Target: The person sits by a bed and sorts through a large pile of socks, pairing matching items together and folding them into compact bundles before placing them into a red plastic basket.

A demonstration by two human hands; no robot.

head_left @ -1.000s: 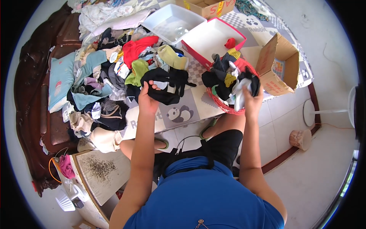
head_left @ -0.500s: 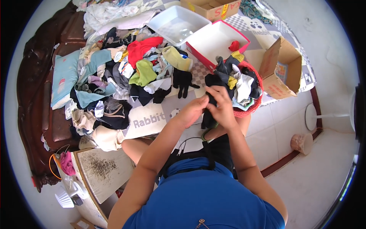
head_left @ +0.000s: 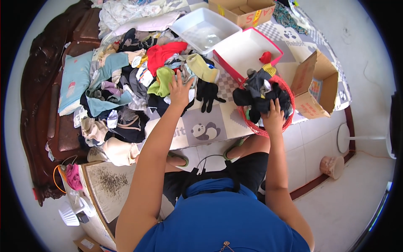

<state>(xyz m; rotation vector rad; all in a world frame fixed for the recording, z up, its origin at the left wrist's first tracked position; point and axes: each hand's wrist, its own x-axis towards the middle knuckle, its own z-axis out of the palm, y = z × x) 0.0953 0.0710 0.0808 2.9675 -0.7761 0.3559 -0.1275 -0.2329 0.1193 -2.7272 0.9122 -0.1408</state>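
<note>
My left hand (head_left: 180, 91) reaches over the clothes pile with its fingers spread, beside a lime-green cloth (head_left: 161, 82) and a white piece of cloth. Nothing shows in its grasp. On the right, my right hand (head_left: 274, 115) rests on black cloth (head_left: 275, 95) at the near side of a red woven basket (head_left: 289, 122). Its fingers look stretched out over that cloth; their tips partly sink into the folds. Dark grey, black and yellow pieces fill the basket. A black glove (head_left: 208, 94) lies at the pile's right edge.
Behind the basket stand a pink-rimmed white box (head_left: 247, 52) with a small red item, and a pale plastic tub (head_left: 205, 30). An open cardboard box (head_left: 317, 86) sits to the right. A blue pillow (head_left: 75, 82) borders the pile; a stained tabletop (head_left: 107, 185) is at lower left.
My hands, together around black cloth before, have parted. The left has gone up and left to the pile; the right has brought the black cloth onto the basket's contents, covering the white piece there.
</note>
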